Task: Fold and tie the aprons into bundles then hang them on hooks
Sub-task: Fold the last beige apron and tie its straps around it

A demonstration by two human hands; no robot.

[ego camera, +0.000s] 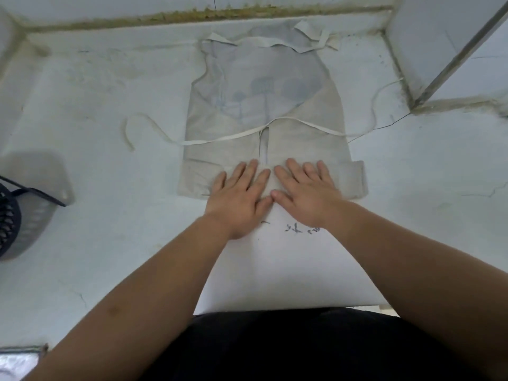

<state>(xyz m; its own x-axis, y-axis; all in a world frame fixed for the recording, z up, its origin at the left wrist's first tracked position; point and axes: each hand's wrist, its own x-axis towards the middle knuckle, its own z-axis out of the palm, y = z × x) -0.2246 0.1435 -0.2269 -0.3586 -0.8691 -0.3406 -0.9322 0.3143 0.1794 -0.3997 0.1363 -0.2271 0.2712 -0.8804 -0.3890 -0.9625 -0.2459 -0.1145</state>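
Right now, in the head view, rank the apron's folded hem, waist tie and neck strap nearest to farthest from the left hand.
1. folded hem, under the left hand.
2. waist tie, across the apron's middle.
3. neck strap, at the far edge.

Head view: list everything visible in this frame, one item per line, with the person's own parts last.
apron: one, beige with a faint blue print, flat at the table's centre, near edge folded up
waist ties: two, off-white, crossing the apron and trailing out left and right
neck strap: one, off-white, at the apron's far end
white sheet: one, with small dark marks, on the near table edge
table: one, pale, stained
basket: one, grey, left edge, partly cut off
left hand: fingers straight, pressing the folded edge
right hand: likewise, beside the left
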